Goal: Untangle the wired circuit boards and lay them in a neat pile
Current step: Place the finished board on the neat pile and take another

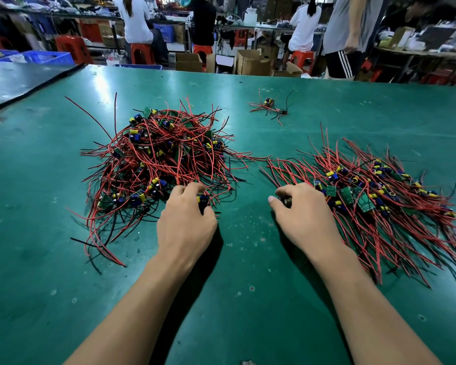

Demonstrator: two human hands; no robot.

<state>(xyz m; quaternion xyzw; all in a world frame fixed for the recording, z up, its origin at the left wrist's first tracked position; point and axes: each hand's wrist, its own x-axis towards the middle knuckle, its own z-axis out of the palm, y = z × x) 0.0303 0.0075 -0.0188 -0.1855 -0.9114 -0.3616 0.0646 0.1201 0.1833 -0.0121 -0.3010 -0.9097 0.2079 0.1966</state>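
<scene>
Far left: edge of a dark mat [16, 83], and beyond it a blue crate [48, 57] on the floor side. The green table [37, 285] fills the rest of the view.

Left-centre on the table: tangled heap [153, 154] of small circuit boards with red and black wires going every way and blue and yellow components mixed in. Green boards poke out here and there (board print too small to read).

Left hand [186, 222] is at the heap's near right edge, knuckles up. Its fingers curl round one board [202, 200] with blue and yellow parts, thumb on the near side, so the grip is closed on that board. Its wires run back into the heap.

Right hand [303, 214] is well apart from the left, at the near left edge of the sorted pile. Thumb and curled fingers pinch a small dark piece [286, 201], mostly hidden, so I cannot tell if it is a whole board.

Further back, centre-right: small stray cluster [269, 106] of a few wired boards lying alone.

Right: sorted pile [374, 196], boards bunched in a band, wires fanned roughly parallel toward the far and near sides.

Background: red stools [141, 54], cardboard boxes [253, 61] and people at benches, some seated and one standing at right.
</scene>
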